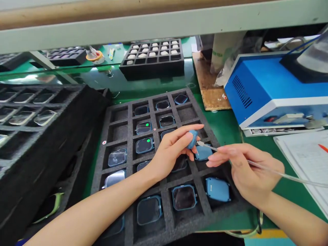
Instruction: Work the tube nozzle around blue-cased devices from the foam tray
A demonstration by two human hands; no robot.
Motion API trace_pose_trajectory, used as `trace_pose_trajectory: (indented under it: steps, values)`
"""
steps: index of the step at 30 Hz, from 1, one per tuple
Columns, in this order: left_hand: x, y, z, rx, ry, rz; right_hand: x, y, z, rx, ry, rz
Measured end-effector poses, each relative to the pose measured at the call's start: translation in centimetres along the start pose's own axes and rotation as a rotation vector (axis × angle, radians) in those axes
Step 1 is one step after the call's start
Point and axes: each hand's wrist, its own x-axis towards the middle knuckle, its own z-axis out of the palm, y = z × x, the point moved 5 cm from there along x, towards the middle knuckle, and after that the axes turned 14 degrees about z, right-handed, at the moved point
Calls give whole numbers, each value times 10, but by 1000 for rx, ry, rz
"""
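Observation:
Over a dark foam tray, my left hand pinches a small blue smartwatch case between thumb and fingers, tilted on its edge. My right hand is closed round a thin clear tube, whose pale narrow tip points at the case. Whether the tip touches it, I cannot tell. Beneath my hands another blue case lies in a compartment, partly covered. A blue watch case lies back up in the near right compartment. Beside it sits a watch with a dark screen.
Stacked foam trays rise at the left. A black tray of white pieces stands at the back, near a tape roll. On the right are a blue machine, a wooden board and papers. A beam crosses above.

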Motion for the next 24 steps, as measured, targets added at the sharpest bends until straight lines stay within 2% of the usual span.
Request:
trace_pose_trajectory:
  steps: [8,24]
  values:
    - [0,3,2,6,7,-5,1,-3,2,-99,22,0]
    - [0,5,3,18,7,-9,1,-1,1,-55,24,11]
